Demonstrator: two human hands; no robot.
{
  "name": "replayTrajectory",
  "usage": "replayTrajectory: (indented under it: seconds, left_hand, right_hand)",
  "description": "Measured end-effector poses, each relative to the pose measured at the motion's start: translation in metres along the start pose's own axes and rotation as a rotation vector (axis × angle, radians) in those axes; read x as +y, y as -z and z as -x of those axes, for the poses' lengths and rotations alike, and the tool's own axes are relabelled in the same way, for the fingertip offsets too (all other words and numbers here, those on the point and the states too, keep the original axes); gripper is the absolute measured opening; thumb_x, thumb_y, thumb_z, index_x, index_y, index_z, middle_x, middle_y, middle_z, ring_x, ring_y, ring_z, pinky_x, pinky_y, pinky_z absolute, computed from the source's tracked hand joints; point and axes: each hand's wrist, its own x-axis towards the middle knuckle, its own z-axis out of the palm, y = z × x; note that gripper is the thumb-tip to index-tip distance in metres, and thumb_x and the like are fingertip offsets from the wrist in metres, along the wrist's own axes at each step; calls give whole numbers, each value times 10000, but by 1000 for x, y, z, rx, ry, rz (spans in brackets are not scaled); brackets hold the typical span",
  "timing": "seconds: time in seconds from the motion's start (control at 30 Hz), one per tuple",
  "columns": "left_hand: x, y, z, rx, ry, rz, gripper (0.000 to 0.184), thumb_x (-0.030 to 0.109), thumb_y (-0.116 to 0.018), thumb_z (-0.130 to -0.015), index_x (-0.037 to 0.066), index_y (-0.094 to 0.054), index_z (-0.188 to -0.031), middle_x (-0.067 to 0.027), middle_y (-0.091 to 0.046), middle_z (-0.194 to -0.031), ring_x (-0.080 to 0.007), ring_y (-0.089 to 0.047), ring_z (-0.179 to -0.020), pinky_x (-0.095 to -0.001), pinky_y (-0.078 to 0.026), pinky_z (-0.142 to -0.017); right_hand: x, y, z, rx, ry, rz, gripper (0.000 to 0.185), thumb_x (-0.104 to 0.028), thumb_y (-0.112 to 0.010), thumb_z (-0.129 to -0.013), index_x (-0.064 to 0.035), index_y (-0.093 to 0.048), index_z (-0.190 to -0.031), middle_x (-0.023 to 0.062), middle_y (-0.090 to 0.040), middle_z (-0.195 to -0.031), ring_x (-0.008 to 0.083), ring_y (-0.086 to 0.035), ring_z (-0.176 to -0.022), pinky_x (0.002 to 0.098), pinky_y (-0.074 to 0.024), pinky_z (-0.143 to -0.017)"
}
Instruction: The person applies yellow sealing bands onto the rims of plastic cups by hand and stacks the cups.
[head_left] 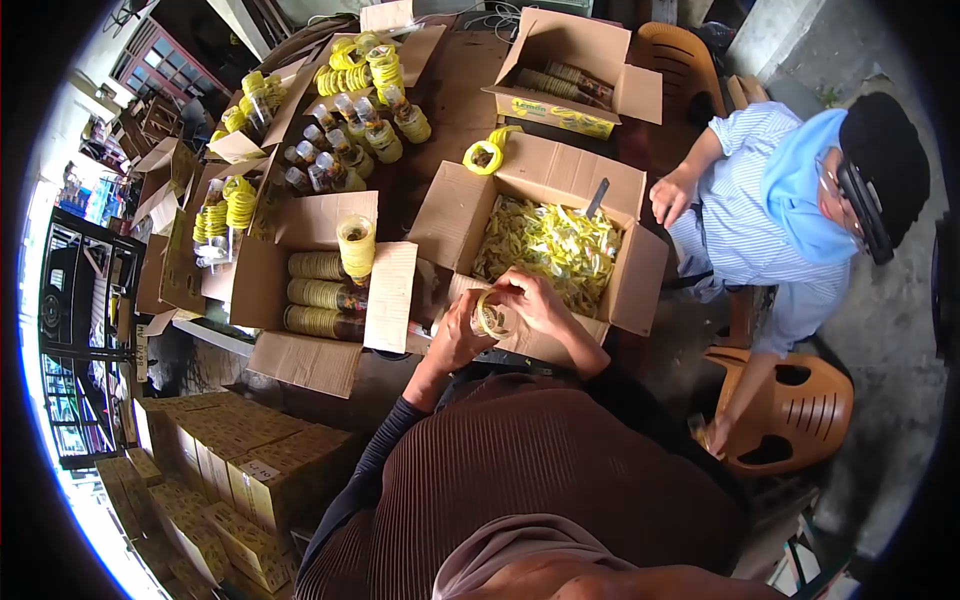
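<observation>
Close to my body, my left hand (458, 335) is wrapped around a clear plastic cup (496, 318) with a printed design. At the cup's rim, the fingers of my right hand (538, 305) are closed on its edge. Both hands are over the near side of an open cardboard box (440, 215). That box holds a heap of small yellow and white sachets (550, 250), with a dark flat handle (598, 197) sticking up among them. A ring of yellow tape or strip (484, 157) rests on the box's far left flap.
Left stands an open carton (320, 218) of stacked cups, with a cup stack (356, 248) upright on it. Behind are several filled bottles or cups (340, 145) and a Lemon box (560, 112). Beside an orange chair (800, 410) sits a co-worker (760, 190). Cartons (230, 440) are piled lower left.
</observation>
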Motion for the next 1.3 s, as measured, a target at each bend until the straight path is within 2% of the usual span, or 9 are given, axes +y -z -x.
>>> replayTrajectory:
  seconds: [0.17, 0.23, 0.3, 0.4, 0.5, 0.63, 0.87, 1.03, 1.3]
  left_hand:
    - [-6, -14, 3, 56, -50, -17, 610, 114, -797, -665, 23, -497, -1188, -188, -604, -1091, -383, -588, -1036, -426, -472, -895]
    - [3, -15, -2, 191, -157, -199, 638, 124, -835, -652, 12, -496, -1180, -178, -601, -1071, -350, -605, -1014, -414, -483, -874]
    - [10, -18, -9, 321, -244, -291, 661, 155, -844, -656, -22, -491, -1186, -192, -576, -1120, -377, -568, -1062, -444, -467, -915]
    - [25, -22, -28, 480, -375, -491, 652, 172, -811, -658, 4, -491, -1202, -156, -577, -1154, -381, -518, -1144, -520, -321, -1061]
    - [-22, -37, -42, 158, -19, -798, 600, 257, -800, -672, 85, -525, -1176, -55, -597, -1151, -280, -535, -1137, -578, -239, -1092]
    - [-32, -49, -43, 228, -19, -548, 689, 276, -834, -636, 99, -501, -1212, -72, -595, -1156, -301, -547, -1125, -609, -232, -1077]
    - [-19, -52, -37, 194, -234, -253, 767, 168, -872, -613, 7, -472, -1247, -196, -585, -1153, -365, -571, -1078, -412, -477, -890]
    - [-12, -53, -13, 198, -120, 119, 714, 145, -854, -685, -33, -454, -1248, -188, -593, -1183, -283, -571, -1134, -375, -436, -974]
    - [-1, -36, 19, 233, -166, 117, 658, 69, -802, -685, 1, -479, -1254, -155, -574, -1210, -266, -550, -1169, -353, -416, -999]
  right_hand:
    - [17, 27, 20, 22, -305, -358, 165, -123, -607, -930, 1, -655, -1028, 101, -672, -869, 149, -646, -863, 288, -515, -750]
    - [29, 43, 32, 60, -213, -139, 153, -142, -606, -924, -16, -655, -995, 112, -672, -852, 210, -666, -824, 322, -520, -723]
    - [35, 57, 51, 184, -196, 542, 120, -136, -617, -899, -27, -643, -942, 140, -659, -840, 299, -654, -776, 373, -515, -685]
    - [71, 64, 77, 215, -60, 490, 85, -117, -625, -871, -41, -634, -908, 155, -647, -837, 350, -634, -742, 413, -507, -654]
    - [62, 61, 106, 196, -226, 547, 77, -106, -642, -848, -57, -642, -908, 132, -656, -853, 326, -656, -748, 404, -518, -650]
    - [67, 62, 124, 183, -148, 558, 183, -178, -690, -818, -61, -642, -951, 121, -644, -874, 308, -651, -814, 404, -512, -693]
    - [59, 50, 122, 99, -45, 876, 510, -338, -800, -671, -62, -590, -1045, 117, -529, -1033, 293, -510, -1032, 418, -415, -863]
    - [69, 45, 105, 37, -129, 880, 432, -299, -804, -680, -71, -615, -995, 115, -558, -1025, 310, -528, -1045, 426, -434, -857]
    - [87, 53, 100, 101, -361, 511, 212, -142, -745, -753, -37, -632, -898, 107, -632, -882, 267, -639, -832, 379, -502, -729]
